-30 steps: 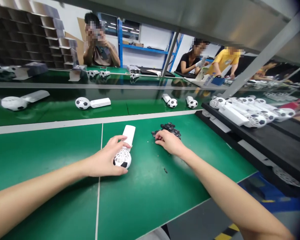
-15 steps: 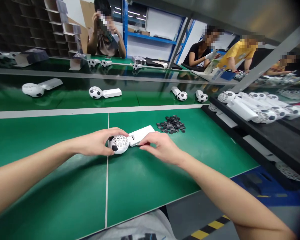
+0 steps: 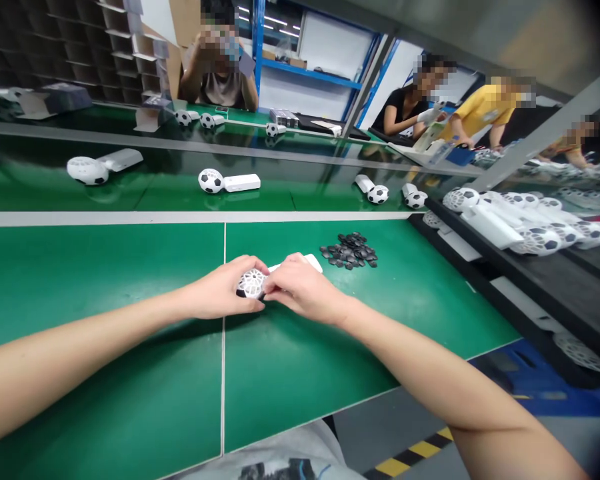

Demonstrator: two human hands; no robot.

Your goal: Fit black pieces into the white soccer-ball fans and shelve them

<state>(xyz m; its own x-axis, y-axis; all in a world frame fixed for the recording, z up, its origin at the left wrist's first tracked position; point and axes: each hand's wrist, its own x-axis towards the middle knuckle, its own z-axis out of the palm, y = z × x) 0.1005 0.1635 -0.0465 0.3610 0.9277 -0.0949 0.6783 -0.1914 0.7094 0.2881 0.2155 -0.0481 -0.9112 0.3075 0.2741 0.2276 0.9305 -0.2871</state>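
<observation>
A white handheld fan with a football-patterned round head (image 3: 253, 283) lies on the green table. My left hand (image 3: 223, 291) is wrapped round the head from the left, thumb in front and fingers behind. My right hand (image 3: 307, 290) is closed in a pinch at the head's right side, its fingertips touching it. A small black piece appears to be between those fingertips, mostly hidden now. The fan's white handle (image 3: 314, 263) points up and right, largely covered by my right hand. Beyond it lies a pile of small black pieces (image 3: 350, 251).
More football-patterned fans lie along the green conveyor (image 3: 175, 197) behind the table's pale edge. To the right, stacked black trays (image 3: 545, 287) hold several fans. Across the line, several people work near a blue shelf (image 3: 313, 72) and a slanted grey post (image 3: 535, 127).
My right hand has moved left from beside the handle to the head's right side. My left hand still holds the head. The view has shifted slightly.
</observation>
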